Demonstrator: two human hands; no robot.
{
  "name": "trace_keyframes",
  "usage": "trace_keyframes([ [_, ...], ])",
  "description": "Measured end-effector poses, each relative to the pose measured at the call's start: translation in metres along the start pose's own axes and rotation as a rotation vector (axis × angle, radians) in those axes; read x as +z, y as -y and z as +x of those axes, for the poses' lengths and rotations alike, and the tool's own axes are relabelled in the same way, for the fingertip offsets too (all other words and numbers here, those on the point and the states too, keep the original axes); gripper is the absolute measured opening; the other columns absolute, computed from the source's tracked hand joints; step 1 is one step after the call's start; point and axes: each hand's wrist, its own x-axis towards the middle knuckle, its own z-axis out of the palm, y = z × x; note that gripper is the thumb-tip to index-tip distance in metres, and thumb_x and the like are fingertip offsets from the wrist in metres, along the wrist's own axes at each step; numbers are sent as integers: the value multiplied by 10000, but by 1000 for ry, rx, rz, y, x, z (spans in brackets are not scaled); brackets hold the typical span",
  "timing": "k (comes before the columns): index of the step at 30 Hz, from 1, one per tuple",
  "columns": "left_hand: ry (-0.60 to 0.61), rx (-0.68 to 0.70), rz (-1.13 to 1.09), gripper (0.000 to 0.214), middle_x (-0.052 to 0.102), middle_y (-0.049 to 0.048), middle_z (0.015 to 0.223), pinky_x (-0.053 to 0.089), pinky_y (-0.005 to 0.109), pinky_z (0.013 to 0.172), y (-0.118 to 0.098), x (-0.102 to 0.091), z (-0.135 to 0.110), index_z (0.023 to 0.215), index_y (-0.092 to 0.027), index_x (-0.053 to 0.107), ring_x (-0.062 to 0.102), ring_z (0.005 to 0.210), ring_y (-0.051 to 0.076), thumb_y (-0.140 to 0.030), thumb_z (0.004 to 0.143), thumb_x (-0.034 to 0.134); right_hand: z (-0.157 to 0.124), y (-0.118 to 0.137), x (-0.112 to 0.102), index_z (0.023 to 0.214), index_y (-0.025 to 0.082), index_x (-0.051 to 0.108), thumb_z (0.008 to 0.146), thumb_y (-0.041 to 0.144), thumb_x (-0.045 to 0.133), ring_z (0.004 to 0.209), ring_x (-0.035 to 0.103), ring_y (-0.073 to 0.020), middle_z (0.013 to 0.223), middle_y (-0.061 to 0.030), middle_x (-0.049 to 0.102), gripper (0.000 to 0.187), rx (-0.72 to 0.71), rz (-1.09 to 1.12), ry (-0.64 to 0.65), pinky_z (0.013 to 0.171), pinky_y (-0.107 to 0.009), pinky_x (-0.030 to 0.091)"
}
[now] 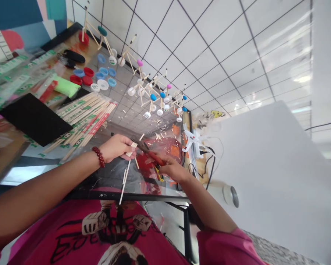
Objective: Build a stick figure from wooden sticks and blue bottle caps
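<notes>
My left hand (117,148), with a dark red bead bracelet on its wrist, pinches thin wooden sticks (125,182); one long stick hangs down toward the table's front edge. My right hand (173,168) is closed around red-handled pliers (156,158). The metal jaws of the pliers meet the sticks right beside my left fingertips. Whether the jaws are fully closed on a stick is too small to tell. Under my right hand lies a yellow-handled tool (159,174), partly hidden. Small cut stick pieces (160,135) are scattered just beyond the pliers.
Several stick figures with bottle-cap feet (147,115) stand along the tiled wall. Loose blue and red caps (87,71) lie at the back left. Wrapped chopsticks (85,123) and a black sheet (35,118) are on the left. A white glue gun (191,140) stands at right.
</notes>
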Motion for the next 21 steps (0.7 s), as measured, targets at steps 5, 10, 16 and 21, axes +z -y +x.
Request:
trace_keyframes([
  [5,-3,0,-23,236,756,110,640,609,287,592,0,2,0,599,-129,760,724,607,207,-148,594,995,3,10,0,1055,247,846,632,181,687,1356,657,-358,1557,-68,660,457,-72,-167,-23,1059,-463,569],
  [10,-14,-5,-15,181,754,103,635,592,290,585,2,3,0,624,-129,770,714,587,202,-120,643,949,2,18,0,919,216,743,706,168,635,971,713,-254,1092,-45,773,244,-128,-454,28,885,-363,570],
  [16,-58,31,3,201,728,65,593,561,244,546,2,9,-3,583,-143,733,697,572,172,-87,678,901,10,19,-7,1324,210,659,793,219,680,880,678,-237,1009,-47,764,531,-69,-662,-117,861,-367,538],
  [21,-73,68,-10,203,702,52,556,537,231,538,2,11,-5,573,-148,724,665,537,150,-61,699,858,25,25,-15,875,220,661,830,302,652,703,570,-176,730,35,614,94,34,-738,55,675,-283,421],
])
